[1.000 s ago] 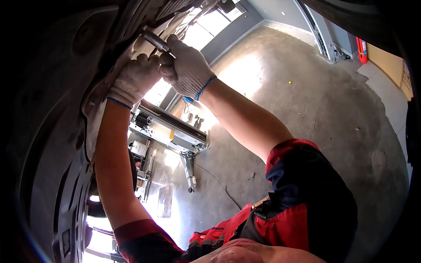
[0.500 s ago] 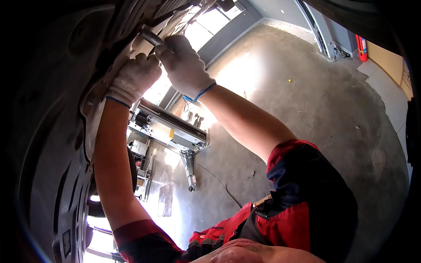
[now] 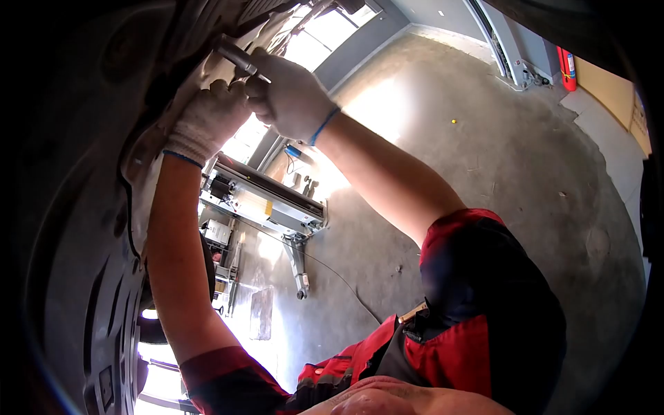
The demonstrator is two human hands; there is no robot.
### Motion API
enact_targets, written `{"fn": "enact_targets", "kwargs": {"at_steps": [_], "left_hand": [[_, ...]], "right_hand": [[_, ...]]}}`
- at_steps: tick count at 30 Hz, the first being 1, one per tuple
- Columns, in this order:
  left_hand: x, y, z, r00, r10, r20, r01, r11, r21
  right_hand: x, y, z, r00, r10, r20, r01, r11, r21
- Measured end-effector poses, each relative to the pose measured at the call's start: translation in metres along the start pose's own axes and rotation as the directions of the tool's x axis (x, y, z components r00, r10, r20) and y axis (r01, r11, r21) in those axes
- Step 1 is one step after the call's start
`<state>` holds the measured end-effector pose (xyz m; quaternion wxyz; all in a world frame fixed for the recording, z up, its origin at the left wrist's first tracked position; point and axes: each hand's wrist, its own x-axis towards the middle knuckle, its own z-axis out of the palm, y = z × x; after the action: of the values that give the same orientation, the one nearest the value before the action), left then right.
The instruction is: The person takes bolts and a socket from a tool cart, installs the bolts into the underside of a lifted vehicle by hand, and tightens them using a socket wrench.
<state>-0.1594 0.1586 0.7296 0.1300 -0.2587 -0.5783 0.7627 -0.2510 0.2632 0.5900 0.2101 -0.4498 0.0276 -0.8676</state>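
Both my hands wear white knit gloves with blue cuffs and are raised to the underside of a vehicle [image 3: 76, 228]. My right hand [image 3: 294, 97] is closed around a cylindrical metal socket tool [image 3: 235, 55], whose far end points up and left at the dark underbody. A bright ring shows on the tool near my fingers. My left hand [image 3: 207, 121] is a closed fist just beside and below the tool, close against the underbody edge. What its fingers hold is hidden. The fingers of the two hands meet or overlap near the tool.
A lift post [image 3: 266, 190] with its arm [image 3: 296, 266] lies beyond my hands. A cable [image 3: 339, 277] runs over the concrete floor [image 3: 484, 180]. A red fire extinguisher [image 3: 567, 69] stands at the far right, near another post [image 3: 498, 41].
My right hand has turned and shifted slightly down, its fingers now nearer my left hand. More of the metal tool shows. My left hand has hardly moved.
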Motion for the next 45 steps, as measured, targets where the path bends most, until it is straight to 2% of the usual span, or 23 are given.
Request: {"fn": "enact_targets", "kwargs": {"at_steps": [4,7,11,12,14,15,17,19,20,21,22,23,24,25,26,27,29,30,33,34,38,42,45], "left_hand": [[0.000,0.004,0.007,0.991,-0.071,-0.118,0.060,0.994,-0.088],[0.004,0.005,-0.012,0.998,-0.064,-0.018,0.064,0.998,0.015],[0.003,0.006,-0.004,0.998,-0.064,0.018,0.065,0.996,-0.053],[0.003,0.006,-0.008,0.996,-0.059,0.062,0.063,0.996,-0.064],[0.004,0.005,-0.013,0.992,-0.085,0.088,0.097,0.985,-0.141],[0.004,0.005,-0.016,0.990,-0.117,0.078,0.131,0.969,-0.211],[0.002,0.014,-0.024,0.959,-0.282,0.016,0.264,0.876,-0.403],[0.002,0.042,-0.032,0.839,-0.543,-0.035,0.399,0.658,-0.639],[-0.002,0.072,-0.029,0.708,-0.705,0.028,0.469,0.441,-0.765],[-0.005,0.104,-0.031,0.591,-0.710,0.383,0.534,-0.011,-0.845],[-0.005,0.150,-0.032,0.460,-0.643,0.613,0.537,-0.349,-0.768],[-0.008,0.208,-0.021,0.377,-0.556,0.741,0.337,-0.663,-0.669],[0.008,0.251,-0.048,0.289,-0.361,0.887,-0.033,-0.930,-0.367],[0.006,0.316,-0.047,0.417,-0.207,0.885,-0.438,-0.899,-0.004],[0.004,0.361,-0.063,0.423,-0.029,0.905,-0.606,-0.752,0.259],[0.012,0.390,-0.087,0.446,0.126,0.886,-0.654,-0.630,0.419],[0.008,0.482,-0.101,0.648,0.320,0.691,-0.663,-0.210,0.719],[0.010,0.498,-0.120,0.633,0.423,0.648,-0.614,-0.235,0.753],[0.017,0.490,-0.169,0.559,0.525,0.642,-0.571,-0.318,0.757],[0.013,0.492,-0.173,0.585,0.529,0.615,-0.542,-0.309,0.782],[0.010,0.493,-0.179,0.730,0.467,0.499,-0.419,-0.271,0.866],[0.034,0.479,-0.195,0.802,0.426,0.419,-0.368,-0.200,0.908],[0.037,0.470,-0.189,0.820,0.440,0.366,-0.293,-0.225,0.929]], "right_hand": [[-0.003,0.002,0.001,0.982,-0.182,0.053,0.190,0.947,-0.259],[0.008,0.004,-0.008,0.986,0.006,0.169,-0.027,0.992,0.121],[0.021,0.003,-0.023,0.906,0.149,0.396,-0.358,0.767,0.533],[0.015,-0.003,-0.013,0.950,0.228,0.215,-0.304,0.837,0.456],[0.005,0.001,-0.010,0.999,0.039,0.028,-0.041,0.998,0.055],[-0.002,0.002,-0.009,0.996,-0.081,-0.032,0.074,0.983,-0.170],[-0.033,-0.006,-0.014,0.994,-0.025,-0.105,0.002,0.978,-0.209],[-0.068,-0.002,-0.038,0.979,0.038,-0.200,-0.088,0.965,-0.247],[-0.093,-0.003,-0.049,0.971,0.093,-0.221,-0.162,0.934,-0.318],[-0.120,-0.006,-0.062,0.957,0.151,-0.246,-0.240,0.890,-0.387],[-0.146,-0.002,-0.079,0.920,0.220,-0.325,-0.347,0.842,-0.413],[-0.172,0.004,-0.095,0.867,0.284,-0.409,-0.457,0.782,-0.425],[-0.198,0.008,-0.102,0.801,0.319,-0.506,-0.550,0.727,-0.412],[-0.224,0.011,-0.109,0.716,0.344,-0.607,-0.644,0.662,-0.384],[-0.248,0.028,-0.111,0.636,0.393,-0.664,-0.718,0.617,-0.322],[-0.270,0.028,-0.115,0.581,0.435,-0.688,-0.778,0.545,-0.312],[-0.309,0.025,-0.119,0.455,0.507,-0.732,-0.881,0.378,-0.286],[-0.325,0.023,-0.118,0.403,0.533,-0.744,-0.901,0.375,-0.219],[-0.357,0.036,-0.113,0.410,0.508,-0.757,-0.800,0.599,-0.032],[-0.361,0.047,-0.122,0.462,0.539,-0.705,-0.838,0.525,-0.147],[-0.351,0.054,-0.125,0.375,0.575,-0.727,-0.927,0.252,-0.279],[-0.360,0.040,-0.134,0.540,0.535,-0.649,-0.841,0.353,-0.409],[-0.353,0.032,-0.130,0.776,0.474,-0.416,-0.523,0.114,-0.845]]}}
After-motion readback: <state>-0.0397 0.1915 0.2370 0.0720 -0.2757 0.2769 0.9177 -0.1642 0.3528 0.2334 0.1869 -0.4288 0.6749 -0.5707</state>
